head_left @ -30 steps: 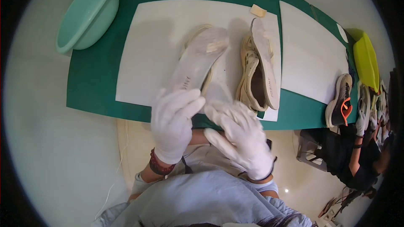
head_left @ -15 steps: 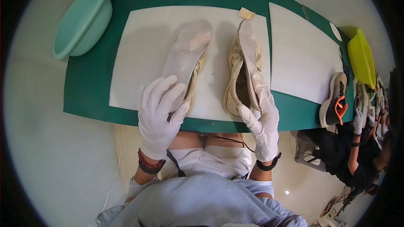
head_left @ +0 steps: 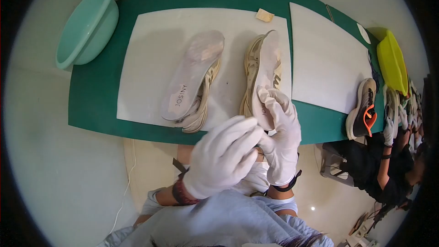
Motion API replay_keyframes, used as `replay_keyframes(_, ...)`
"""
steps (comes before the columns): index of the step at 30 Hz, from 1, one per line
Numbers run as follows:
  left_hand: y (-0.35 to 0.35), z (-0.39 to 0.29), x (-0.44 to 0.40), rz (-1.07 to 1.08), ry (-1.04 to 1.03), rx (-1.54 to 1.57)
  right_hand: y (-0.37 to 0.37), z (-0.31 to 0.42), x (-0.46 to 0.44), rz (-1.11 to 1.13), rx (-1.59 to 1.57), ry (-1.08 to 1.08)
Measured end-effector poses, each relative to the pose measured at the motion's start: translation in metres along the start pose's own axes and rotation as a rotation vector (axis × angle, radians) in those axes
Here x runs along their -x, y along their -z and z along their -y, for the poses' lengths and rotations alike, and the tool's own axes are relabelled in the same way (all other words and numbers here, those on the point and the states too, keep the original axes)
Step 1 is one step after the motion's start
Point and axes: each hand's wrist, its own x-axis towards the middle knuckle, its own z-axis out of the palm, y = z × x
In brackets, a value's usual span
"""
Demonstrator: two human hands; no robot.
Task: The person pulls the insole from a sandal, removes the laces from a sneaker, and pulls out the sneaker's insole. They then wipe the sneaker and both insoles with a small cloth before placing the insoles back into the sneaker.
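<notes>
A pale insole (head_left: 198,59) printed "JOSINY" lies on top of the left cream sneaker (head_left: 195,118), slanted across its opening. A second insole (head_left: 268,59) rests over the right cream sneaker (head_left: 249,80), covering most of it. My right hand (head_left: 280,130), in a white glove, grips the heel end of this second insole, fingers over its top and thumb low. My gloved left hand (head_left: 224,155) is just in front of the table edge, fingers stretched toward that heel, close to my right thumb. Whether its fingertips touch the insole is hidden.
White boards (head_left: 151,71) lie on the green table (head_left: 96,91). A teal basin (head_left: 89,27) is at the left, a yellow basin (head_left: 393,61) at the right. A small tan piece (head_left: 265,15) sits at the back. Right of me are another sneaker (head_left: 363,105) and a seated co-worker (head_left: 366,164).
My left hand has left the left insole and moved right, toward my right hand. My right fingers now lie over the right insole's heel, and that insole has turned flatter over its shoe.
</notes>
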Motion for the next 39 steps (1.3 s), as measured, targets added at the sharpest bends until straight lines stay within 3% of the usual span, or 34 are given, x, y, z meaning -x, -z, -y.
replay_keyframes(4,-0.032,0.018,-0.008,0.002,0.057,0.069,-0.007,-0.024,0.005,-0.004,-0.121,0.041)
replay_keyframes(8,-0.029,0.024,-0.016,0.076,0.001,-0.001,0.012,-0.041,-0.002,0.185,-0.089,0.125)
replay_keyframes(12,-0.035,0.036,-0.022,0.124,-0.022,-0.026,0.058,-0.052,-0.01,0.28,-0.636,-0.094)
replay_keyframes(15,-0.046,0.034,-0.027,0.135,-0.079,-0.09,0.068,-0.075,-0.03,-0.06,-0.696,-0.279)
replay_keyframes(18,-0.056,0.027,-0.033,0.12,-0.064,-0.166,0.07,-0.082,-0.07,-0.155,-0.425,-0.289)
replay_keyframes(22,-0.069,0.026,-0.032,0.074,-0.013,-0.261,0.04,-0.089,-0.122,-0.07,-0.249,-0.028)
replay_keyframes(23,-0.068,0.027,-0.031,0.097,-0.003,-0.264,0.021,-0.101,-0.135,-0.058,-0.327,0.036)
replay_keyframes(25,-0.062,0.03,-0.032,0.101,0.017,-0.226,-0.001,-0.093,-0.148,0.018,-0.615,-0.194)
replay_keyframes(28,-0.036,0.032,-0.03,0.115,0.023,-0.253,-0.032,-0.099,-0.166,-0.041,-0.429,-0.092)
replay_keyframes(30,-0.032,0.032,-0.024,0.14,0.048,-0.243,-0.043,-0.129,-0.188,0.039,0.136,0.16)
replay_keyframes(33,-0.033,0.034,-0.016,0.082,0.08,-0.249,-0.062,-0.125,-0.205,0.078,0.126,-0.004)
replay_keyframes(39,-0.026,0.041,-0.012,-0.109,0.149,-0.19,-0.059,-0.127,-0.2,-0.033,-0.201,-0.051)
